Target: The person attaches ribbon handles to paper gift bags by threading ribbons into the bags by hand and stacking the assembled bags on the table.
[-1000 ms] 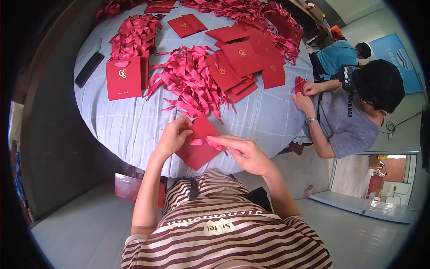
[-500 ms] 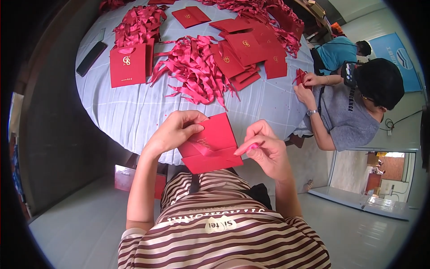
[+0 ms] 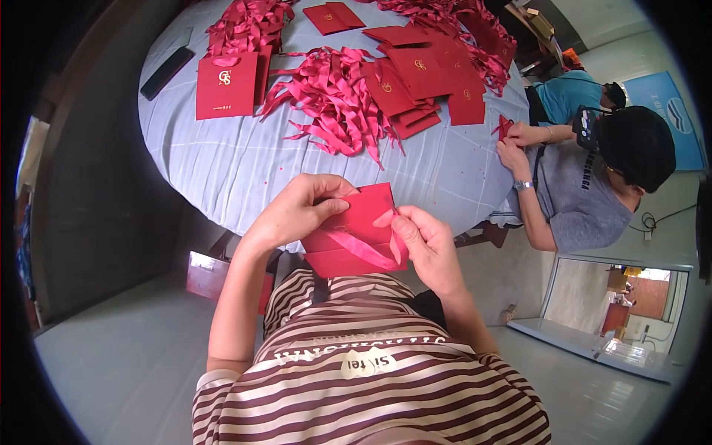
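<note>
A flat red paper gift bag (image 3: pixel 359 259) hangs in front of me at the table's near edge. My left hand (image 3: pixel 308 208) grips its upper left side, thumb on the front and fingers behind or inside, where they are partly hidden. A pink ribbon (image 3: pixel 354 248) loops across the bag's front. Its right-hand end is pinched between the thumb and fingers of my right hand (image 3: pixel 424 241), close against the bag's right edge. Beyond the bag lies a loose heap of pink ribbons (image 3: pixel 337 104) on the table.
The round table (image 3: pixel 222 167) wears a pale blue cloth. Finished-looking red bags (image 3: pixel 225 87) with ribbons stand at the left, near a black phone (image 3: pixel 167 73). More red bags (image 3: pixel 417 70) are stacked at the right. Another person (image 3: pixel 586 174) handles a red piece at the right edge.
My right hand has moved in to the bag's right edge with the ribbon end. The ribbon now hangs in a wider loop. The view has shifted slightly.
</note>
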{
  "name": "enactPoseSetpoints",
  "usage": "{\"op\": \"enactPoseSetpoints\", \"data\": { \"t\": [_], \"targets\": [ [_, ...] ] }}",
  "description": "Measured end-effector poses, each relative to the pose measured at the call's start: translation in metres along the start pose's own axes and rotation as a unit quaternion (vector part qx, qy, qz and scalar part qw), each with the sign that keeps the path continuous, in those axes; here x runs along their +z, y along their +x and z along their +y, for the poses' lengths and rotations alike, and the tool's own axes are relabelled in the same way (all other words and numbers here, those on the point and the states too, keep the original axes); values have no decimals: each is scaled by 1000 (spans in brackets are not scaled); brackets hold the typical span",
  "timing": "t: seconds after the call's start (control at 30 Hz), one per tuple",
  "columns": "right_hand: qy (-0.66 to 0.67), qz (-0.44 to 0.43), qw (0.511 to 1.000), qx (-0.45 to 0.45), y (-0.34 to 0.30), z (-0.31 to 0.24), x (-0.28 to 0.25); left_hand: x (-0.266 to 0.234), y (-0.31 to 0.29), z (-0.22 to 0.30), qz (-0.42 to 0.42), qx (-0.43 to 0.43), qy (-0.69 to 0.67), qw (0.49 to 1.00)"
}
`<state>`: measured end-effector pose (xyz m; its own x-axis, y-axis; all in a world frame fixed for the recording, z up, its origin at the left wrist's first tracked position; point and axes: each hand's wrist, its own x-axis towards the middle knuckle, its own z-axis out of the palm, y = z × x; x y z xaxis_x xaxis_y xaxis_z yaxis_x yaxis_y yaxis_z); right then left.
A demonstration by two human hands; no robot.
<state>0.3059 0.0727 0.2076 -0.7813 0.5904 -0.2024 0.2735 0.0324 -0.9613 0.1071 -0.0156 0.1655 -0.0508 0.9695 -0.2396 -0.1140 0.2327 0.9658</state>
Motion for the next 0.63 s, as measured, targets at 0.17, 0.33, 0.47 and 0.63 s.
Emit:
{"op": "enactPoseSetpoints", "data": {
  "t": [0.17,0.33,0.47,0.63],
  "targets": [
    [-75,37,995,-60,-4,2,1,12,0,2,14,0,-4,1000],
    [-200,108,965,-127,-4,16,0,23,4,6,36,-13,12,999],
    [-256,103,945,-173,-3,21,-8,32,8,11,54,-16,30,998],
    [-269,105,940,-180,-1,25,-19,40,15,13,58,-18,44,997]
  ]
}}
